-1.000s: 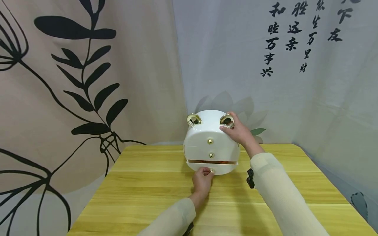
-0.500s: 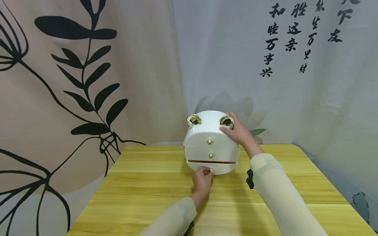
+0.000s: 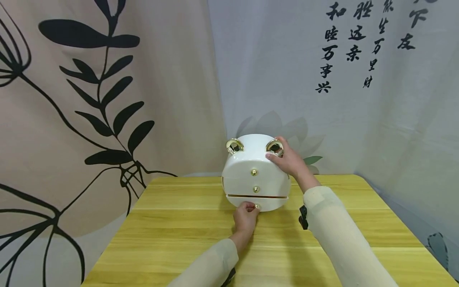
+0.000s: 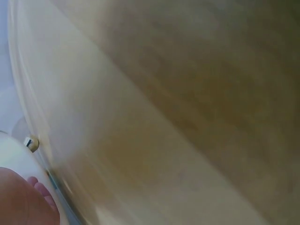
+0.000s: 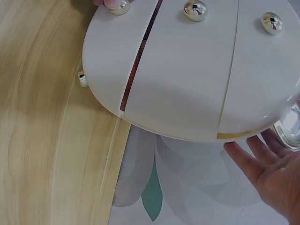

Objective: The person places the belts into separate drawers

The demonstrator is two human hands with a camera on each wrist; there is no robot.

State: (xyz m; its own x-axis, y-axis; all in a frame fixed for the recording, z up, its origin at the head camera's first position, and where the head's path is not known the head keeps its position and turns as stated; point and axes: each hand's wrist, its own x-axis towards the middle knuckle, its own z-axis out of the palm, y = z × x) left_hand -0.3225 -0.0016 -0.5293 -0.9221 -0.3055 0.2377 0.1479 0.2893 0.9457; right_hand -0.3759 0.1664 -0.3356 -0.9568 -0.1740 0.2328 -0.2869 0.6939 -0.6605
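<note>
A white rounded drawer box (image 3: pixel 236 175) with two gold ring eyes and gold knobs stands on the table, like a frog's face. Its bottom drawer (image 3: pixel 273 204) is slightly pulled out, leaving a thin dark slit above it. My left hand (image 3: pixel 246 220) pinches that drawer's gold knob (image 5: pixel 120 6). With its thumb on the front and fingers behind the right gold eye (image 3: pixel 275 147), my right hand (image 3: pixel 291 160) holds the box's upper corner. In the right wrist view its fingers (image 5: pixel 244 161) touch the side of the box. The drawer's inside is hidden.
The wooden table (image 3: pixel 172 231) extends around the box on all sides. Behind it hangs a curtain (image 3: pixel 179 99) with printed plants and writing. A small gold foot (image 5: pixel 83 79) shows under the box in the right wrist view.
The bottom drawer has slid inward, and the slit above it has narrowed. My left hand has moved slightly forward with the knob. The right hand has stayed in place.
</note>
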